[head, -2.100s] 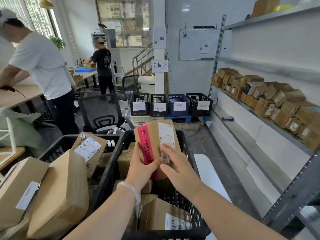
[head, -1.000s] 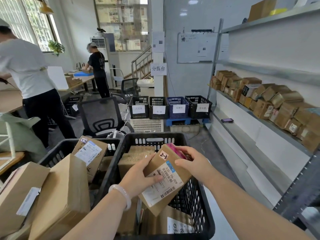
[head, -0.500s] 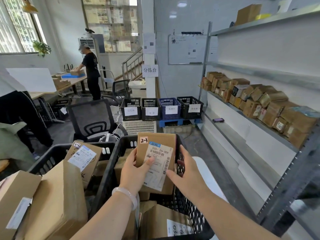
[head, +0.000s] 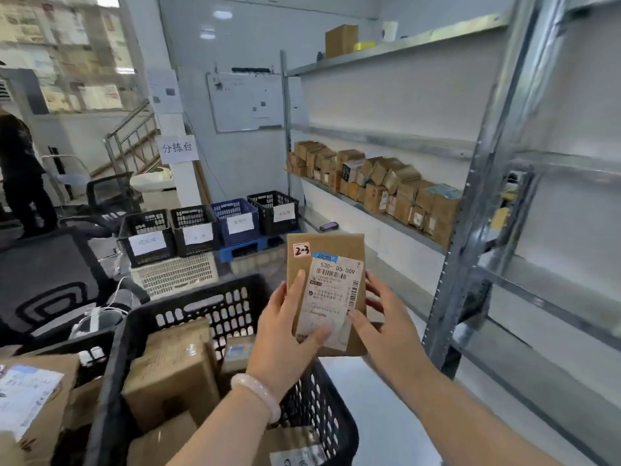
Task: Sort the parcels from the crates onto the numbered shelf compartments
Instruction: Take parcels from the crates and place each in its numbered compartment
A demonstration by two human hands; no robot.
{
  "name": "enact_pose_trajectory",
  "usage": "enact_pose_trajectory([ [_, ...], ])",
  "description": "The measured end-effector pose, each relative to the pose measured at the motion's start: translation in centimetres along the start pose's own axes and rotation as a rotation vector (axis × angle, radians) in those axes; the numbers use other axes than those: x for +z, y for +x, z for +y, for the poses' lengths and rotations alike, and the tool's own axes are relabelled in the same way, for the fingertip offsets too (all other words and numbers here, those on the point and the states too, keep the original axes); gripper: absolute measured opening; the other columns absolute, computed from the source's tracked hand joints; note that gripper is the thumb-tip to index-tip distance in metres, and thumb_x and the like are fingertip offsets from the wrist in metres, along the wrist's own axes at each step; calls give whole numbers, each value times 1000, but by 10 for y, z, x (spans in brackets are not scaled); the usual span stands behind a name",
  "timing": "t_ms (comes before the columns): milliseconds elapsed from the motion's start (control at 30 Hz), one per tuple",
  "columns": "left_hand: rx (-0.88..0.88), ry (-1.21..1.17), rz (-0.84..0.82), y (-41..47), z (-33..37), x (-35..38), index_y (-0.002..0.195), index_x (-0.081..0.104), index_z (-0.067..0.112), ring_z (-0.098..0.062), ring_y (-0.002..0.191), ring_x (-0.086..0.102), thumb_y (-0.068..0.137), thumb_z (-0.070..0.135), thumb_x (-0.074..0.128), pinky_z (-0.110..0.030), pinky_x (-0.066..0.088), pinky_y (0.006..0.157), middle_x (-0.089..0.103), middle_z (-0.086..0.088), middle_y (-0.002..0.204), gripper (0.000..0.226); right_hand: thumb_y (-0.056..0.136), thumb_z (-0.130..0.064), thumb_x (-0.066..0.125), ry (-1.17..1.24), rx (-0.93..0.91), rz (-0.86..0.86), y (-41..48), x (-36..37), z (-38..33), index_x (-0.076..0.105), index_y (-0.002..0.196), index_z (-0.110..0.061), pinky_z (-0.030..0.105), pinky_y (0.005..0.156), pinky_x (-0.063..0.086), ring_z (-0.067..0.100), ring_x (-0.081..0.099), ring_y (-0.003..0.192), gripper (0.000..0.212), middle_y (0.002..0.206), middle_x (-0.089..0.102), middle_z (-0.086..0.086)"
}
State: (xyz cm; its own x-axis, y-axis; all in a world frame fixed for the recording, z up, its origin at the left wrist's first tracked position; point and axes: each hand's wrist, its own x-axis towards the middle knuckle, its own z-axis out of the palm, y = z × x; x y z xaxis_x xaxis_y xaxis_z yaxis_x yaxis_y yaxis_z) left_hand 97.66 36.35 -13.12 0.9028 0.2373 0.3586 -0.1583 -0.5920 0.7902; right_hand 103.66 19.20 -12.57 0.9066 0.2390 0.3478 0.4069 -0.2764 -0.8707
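Below our left hand [head: 285,334] the black lattice crate [head: 215,307] holds several brown cardboard boxes [head: 171,368], flat-sided and taped. We hold one parcel [head: 327,290] upright above the crate's far right corner: a slim brown carton with a white barcode label reading 530-D5-009 and a small sticker marked 2-3. The left grip is closed on its lower left edge, thumb across the label; the right hand [head: 383,317] presses its right edge, fingers spread. Beyond the right hand, the metal shelf [head: 369,210] carries a row of small cartons.
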Motion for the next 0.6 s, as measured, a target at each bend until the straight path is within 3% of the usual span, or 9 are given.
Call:
enact_pose_trajectory([
  [100,79,-158,-48,11,24,45,129,14,73,-6,132,40,85,26,76,-29,49,104,31,15,145,90,91,-20,63,-49,7,88,-12,-47,10,30,140,-52,18,83,53,-4,41,126,66,134,43,-24],
  [200,132,-261,-107,9,48,92,128,19,72,-4,126,45,83,20,78,-11,51,89,36,16,139,91,91,-22,63,-156,15,137,-34,-94,18,18,129,-72,11,80,49,-15,35,124,77,123,33,-47],
  [267,164,-288,-126,3,61,122,129,20,76,-3,128,44,82,22,80,-19,53,94,36,15,140,93,90,-26,64,-226,46,168,-51,-124,27,10,124,-76,13,85,48,-14,36,123,81,123,30,-50],
  [400,191,-274,-201,-5,95,185,137,23,71,-12,135,39,77,31,82,-39,45,108,36,11,144,94,86,-37,67,-336,139,235,-90,-191,46,8,142,-61,37,105,45,-3,39,130,84,142,36,-27],
  [533,237,-307,-263,-27,150,259,132,18,74,-11,133,40,79,30,81,-12,37,102,35,9,144,94,87,-38,63,-510,184,316,-136,-276,66,5,133,-67,32,111,36,-4,29,136,80,149,27,-27],
  [600,261,-315,-302,-41,176,299,133,16,75,-13,134,39,79,31,81,-27,41,109,36,7,145,95,89,-40,60,-627,209,340,-160,-319,75,5,134,-64,25,111,31,-4,26,136,75,150,24,-27],
])
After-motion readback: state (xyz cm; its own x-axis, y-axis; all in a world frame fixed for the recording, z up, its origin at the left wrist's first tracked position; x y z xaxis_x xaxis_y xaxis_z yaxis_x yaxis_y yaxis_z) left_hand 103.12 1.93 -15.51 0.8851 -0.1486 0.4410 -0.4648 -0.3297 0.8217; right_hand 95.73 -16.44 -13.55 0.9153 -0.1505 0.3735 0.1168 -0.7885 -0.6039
